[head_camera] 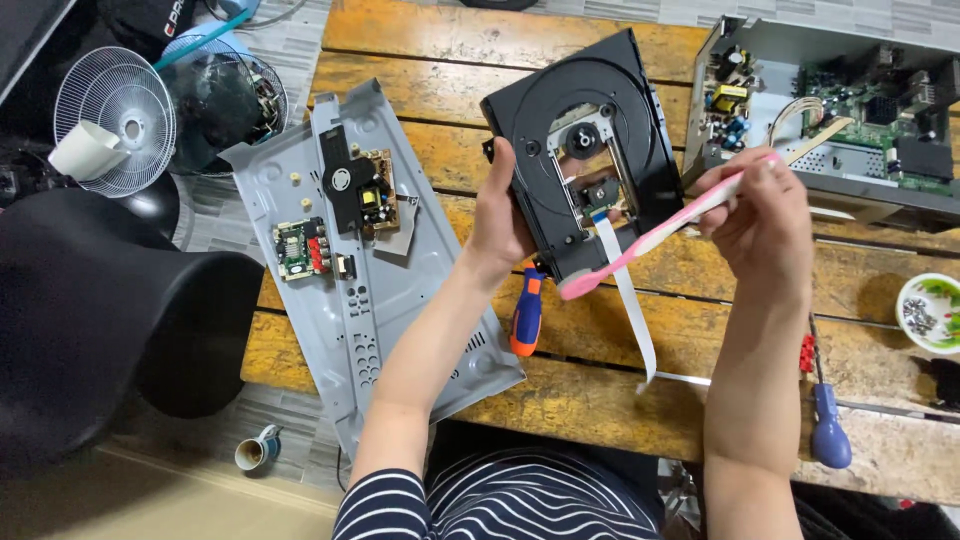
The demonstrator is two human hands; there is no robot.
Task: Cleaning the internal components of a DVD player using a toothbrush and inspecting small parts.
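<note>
left hand (500, 215): black plastic disc drive (585, 150) (squarish) | right hand (765, 215): pink toothbrush (655, 240)

head view — steeply down, close

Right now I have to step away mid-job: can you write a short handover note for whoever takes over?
Left hand: grips the black disc drive tray by its left edge, lifted and tilted above the wooden table.
Right hand: holds a pink toothbrush, its head at the tray's lower edge.
White ribbon cable hangs loose from the tray.
Done: grey cover panel lies apart at left; the open chassis sits at right with boards exposed.
Left: tray not yet back in the chassis; orange-handled screwdriver and bowl of screws are on the table.
</note>
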